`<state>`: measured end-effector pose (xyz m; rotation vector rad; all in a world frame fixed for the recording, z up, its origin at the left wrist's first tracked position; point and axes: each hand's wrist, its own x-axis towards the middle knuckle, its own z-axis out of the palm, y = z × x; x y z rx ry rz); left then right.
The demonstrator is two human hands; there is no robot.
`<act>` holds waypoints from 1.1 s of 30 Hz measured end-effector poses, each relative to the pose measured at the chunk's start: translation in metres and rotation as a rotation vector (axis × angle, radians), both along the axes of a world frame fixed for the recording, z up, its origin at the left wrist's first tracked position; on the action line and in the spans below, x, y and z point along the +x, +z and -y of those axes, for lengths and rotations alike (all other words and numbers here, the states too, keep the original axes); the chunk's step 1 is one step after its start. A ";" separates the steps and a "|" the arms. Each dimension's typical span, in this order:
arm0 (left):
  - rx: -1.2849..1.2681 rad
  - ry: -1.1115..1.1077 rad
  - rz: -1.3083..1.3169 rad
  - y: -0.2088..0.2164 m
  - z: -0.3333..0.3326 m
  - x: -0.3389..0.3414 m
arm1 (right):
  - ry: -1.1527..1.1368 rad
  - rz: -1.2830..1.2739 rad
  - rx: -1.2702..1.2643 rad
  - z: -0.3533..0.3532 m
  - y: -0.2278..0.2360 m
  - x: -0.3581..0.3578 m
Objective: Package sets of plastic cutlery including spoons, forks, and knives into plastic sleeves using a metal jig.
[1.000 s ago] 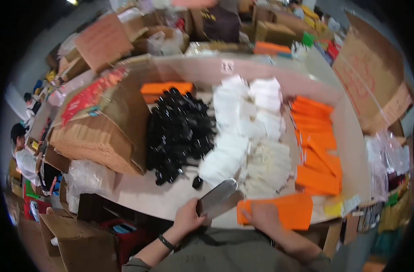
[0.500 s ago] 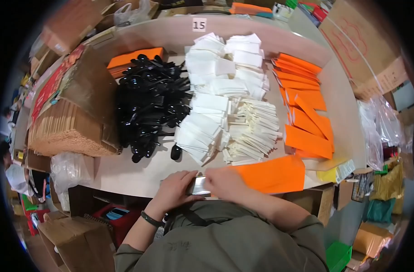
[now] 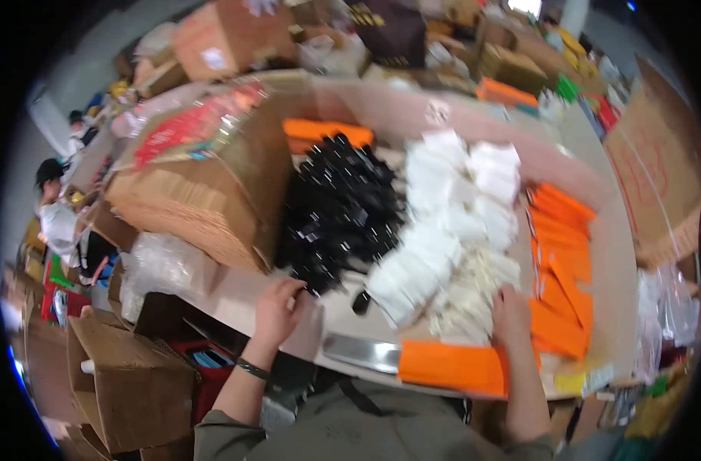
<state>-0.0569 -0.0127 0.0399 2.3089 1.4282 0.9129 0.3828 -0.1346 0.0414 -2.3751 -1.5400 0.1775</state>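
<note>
My left hand (image 3: 280,311) is at the table's front edge, just below a pile of black plastic spoons and forks (image 3: 339,211). Its fingers are curved and slightly apart, with nothing visible in them. At the right side of a heap of thin cream-coloured strips (image 3: 477,296), my right hand (image 3: 512,315) has its fingers curled together; motion blur hides what they may hold. Between my wrists, a shiny silver strip (image 3: 362,352) lies flat along the front edge, meeting a flat orange pouch (image 3: 452,367). White folded napkins or packets (image 3: 435,230) spread over the middle.
More orange pouches (image 3: 561,284) are stacked at the right, and another orange stack (image 3: 327,134) lies behind the cutlery. A large carton (image 3: 204,177) of packed brown edges stands left, beside clear plastic wrap (image 3: 166,265). A low wall (image 3: 350,100) rims the table.
My hands have parted from the silver strip, left hand toward the cutlery, right hand to the cream strips. The strip now lies free. The view has swung left, and the picture is blurred.
</note>
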 end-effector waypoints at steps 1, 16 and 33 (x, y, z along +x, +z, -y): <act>0.056 -0.011 -0.017 0.004 -0.013 0.006 | -0.042 -0.031 -0.025 0.001 0.004 -0.005; 0.048 -0.075 -0.210 -0.003 -0.099 0.032 | 0.187 -0.072 0.328 -0.027 0.017 -0.030; 0.250 -0.048 -0.041 0.024 -0.100 0.040 | 0.465 -0.241 0.302 -0.070 0.052 -0.136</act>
